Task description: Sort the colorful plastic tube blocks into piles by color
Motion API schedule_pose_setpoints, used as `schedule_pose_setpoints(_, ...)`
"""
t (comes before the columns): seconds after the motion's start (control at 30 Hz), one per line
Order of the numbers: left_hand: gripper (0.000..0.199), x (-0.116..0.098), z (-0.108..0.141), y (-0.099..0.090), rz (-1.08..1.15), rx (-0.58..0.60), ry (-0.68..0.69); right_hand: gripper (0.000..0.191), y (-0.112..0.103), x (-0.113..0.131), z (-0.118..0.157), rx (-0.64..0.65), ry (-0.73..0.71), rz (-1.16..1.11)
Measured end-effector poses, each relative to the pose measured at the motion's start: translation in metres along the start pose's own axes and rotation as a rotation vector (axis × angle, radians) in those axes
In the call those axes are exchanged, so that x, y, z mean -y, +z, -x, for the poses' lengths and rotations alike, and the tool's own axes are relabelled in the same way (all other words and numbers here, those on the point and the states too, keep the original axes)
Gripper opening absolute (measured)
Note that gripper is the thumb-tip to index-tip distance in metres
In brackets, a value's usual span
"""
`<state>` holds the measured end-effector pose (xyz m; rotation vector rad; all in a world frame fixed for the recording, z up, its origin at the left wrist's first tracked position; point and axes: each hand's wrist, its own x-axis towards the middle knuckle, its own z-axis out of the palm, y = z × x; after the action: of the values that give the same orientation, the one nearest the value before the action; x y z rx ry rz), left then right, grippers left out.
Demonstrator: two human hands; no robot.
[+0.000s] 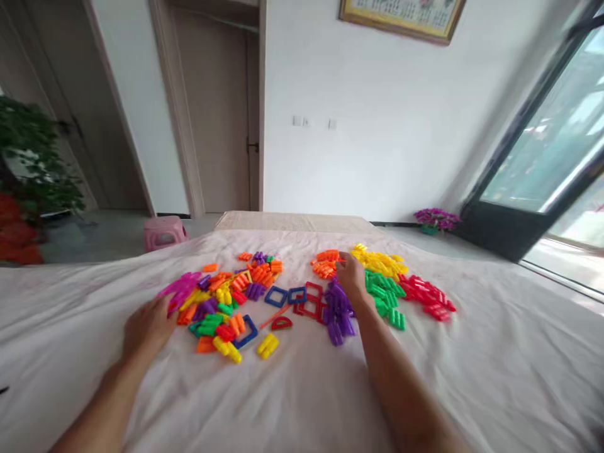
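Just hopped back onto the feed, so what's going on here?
Plastic blocks are being handled on a pale cloth. The person's left hand is at the magenta pieces beside the mixed pile; its grip is unclear. The right hand is at the orange blocks, near separate groups of yellow blocks, green blocks, red blocks and purple blocks.

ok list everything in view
mixed blocks: many, multicoloured, left
sorted blocks: five piles, orange/purple/yellow/green/red, right
frames: three, blue, middle
shapes: several, red, middle
stick: one, orange, middle
sheet: one, pale, under blocks
stool: one, pink, left floor
plant: one, green, far left
flowers: one pot, purple, right
picture: one, gold-framed, upper wall
wall plates: three, white, behind
doors: two, brown, back left
glass door: one, dark-framed, right
left hand: one, bare, at magenta pieces
right hand: one, bare, at orange pile
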<state>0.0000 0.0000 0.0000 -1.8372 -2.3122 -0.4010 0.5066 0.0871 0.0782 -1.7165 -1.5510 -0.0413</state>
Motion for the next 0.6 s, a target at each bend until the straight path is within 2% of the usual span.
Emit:
schedule_pose_setpoints(0.1,0.047,-0.001,0.000,0.000,0.003,-0.010,-0.006,0.035,0.005,0.011,0.002,0.025,-0.016,-0.074)
schedule_pose_setpoints(0.17,0.048,-0.002,0.000,0.001,-0.003,-0.023,-0.004,0.031,0.010,0.026,0.009,0.083,-0.079,-0.137)
schedule_pose_setpoints(0.3,0.049,-0.002,0.000,0.002,-0.029,-0.025,-0.003,0.024,0.022,0.073,0.044,0.270,-0.329,-0.262)
schedule_pose_setpoints(0.43,0.050,-0.004,0.002,0.000,-0.036,-0.036,-0.008,0.024,0.027,0.119,0.090,0.522,-0.610,-0.331)
schedule_pose_setpoints(0.5,0.050,-0.005,0.003,-0.002,-0.036,-0.040,-0.012,0.028,0.029,0.134,0.108,0.611,-0.695,-0.329)
schedule_pose_setpoints(0.6,0.050,-0.007,0.004,-0.004,-0.024,-0.034,-0.025,0.039,0.037,0.145,0.125,0.656,-0.783,-0.296)
